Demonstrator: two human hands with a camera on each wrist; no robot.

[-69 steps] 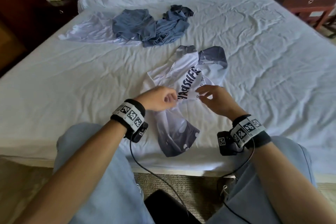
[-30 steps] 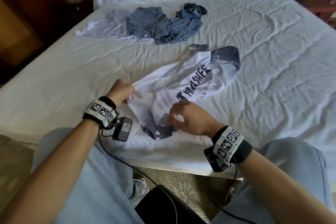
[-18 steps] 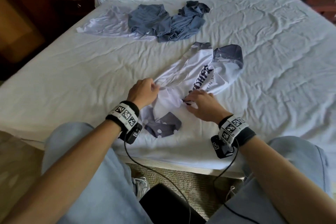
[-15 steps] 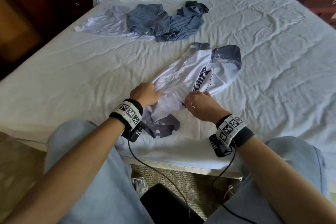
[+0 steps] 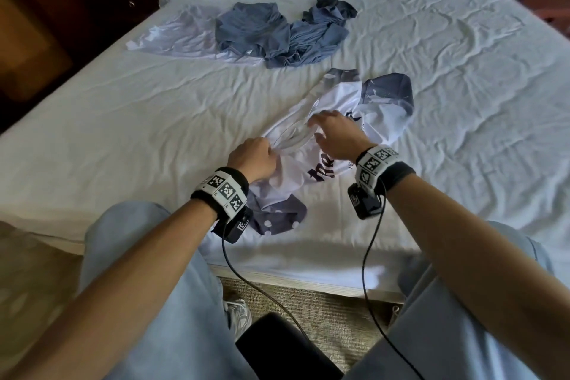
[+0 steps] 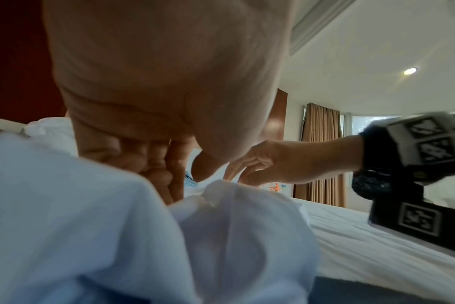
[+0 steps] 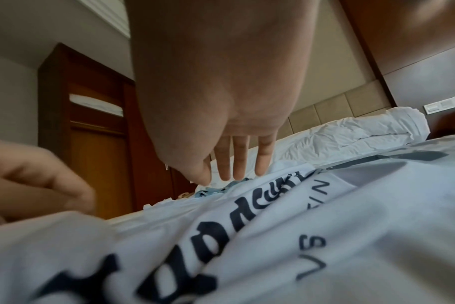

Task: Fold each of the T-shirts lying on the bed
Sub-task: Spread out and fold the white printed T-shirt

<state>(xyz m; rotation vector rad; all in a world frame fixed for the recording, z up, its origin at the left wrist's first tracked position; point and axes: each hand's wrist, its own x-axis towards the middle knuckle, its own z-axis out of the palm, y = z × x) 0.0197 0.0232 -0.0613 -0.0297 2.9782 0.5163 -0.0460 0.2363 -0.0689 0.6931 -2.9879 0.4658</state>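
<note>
1. White printed T-shirt [image 5: 333, 145] lying crumpled near the bed's [image 5: 123, 120] 6 o'clock edge.
2. Left hand [image 5: 253, 157] reaching forward, fingers [image 6: 153, 160] curled, gripping a bunched fold of it.
3. Right hand [image 5: 336, 136] stretched over the print, fingers [image 7: 240, 158] straight, slightly spread, tips at the cloth.
4. Blue T-shirts [image 5: 283, 31] heaped toward 12 o'clock.

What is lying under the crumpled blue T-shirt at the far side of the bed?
A pale T-shirt spreads out to the left from beneath the blue T-shirt, on the bed sheet. How far it extends underneath, or anything else there, is hidden.
</note>
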